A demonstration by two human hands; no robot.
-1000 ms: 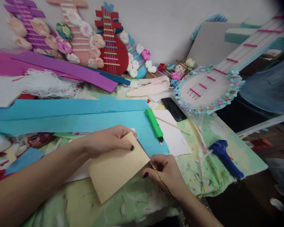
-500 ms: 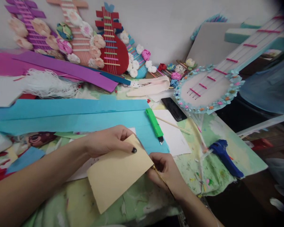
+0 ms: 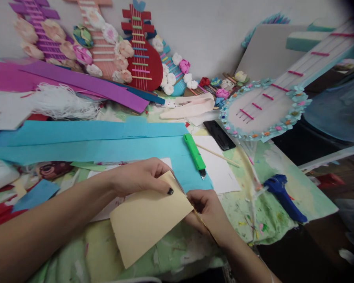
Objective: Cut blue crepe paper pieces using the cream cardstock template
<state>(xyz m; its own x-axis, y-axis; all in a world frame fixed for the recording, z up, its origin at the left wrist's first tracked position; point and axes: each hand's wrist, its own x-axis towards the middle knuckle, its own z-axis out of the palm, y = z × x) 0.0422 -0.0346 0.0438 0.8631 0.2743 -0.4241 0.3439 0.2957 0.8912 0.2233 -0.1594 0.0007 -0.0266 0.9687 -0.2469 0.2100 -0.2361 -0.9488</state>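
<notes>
A pale yellow sheet of paper [image 3: 147,220] hangs tilted over the front of the table, pinched at its upper edge by my left hand [image 3: 153,179], thumb on top. My right hand [image 3: 205,212] is closed on a pair of scissors [image 3: 181,184], whose blades lie along the sheet's right edge; the fingers partly hide the handles. Beyond my hands, a green utility knife [image 3: 195,155] with its blade showing rests on blue paper [image 3: 112,147].
A black phone [image 3: 219,135], a thin stick [image 3: 218,155] and a blue glue gun [image 3: 285,198] lie to the right. A flower-edged white instrument model [image 3: 259,110] leans there. Purple strips [image 3: 85,84], white string [image 3: 63,103] and a red instrument model [image 3: 144,63] are farther back.
The whole view has shifted slightly, with table items a little farther right. The scissor blades show more along the sheet's edge; both hands keep their holds.
</notes>
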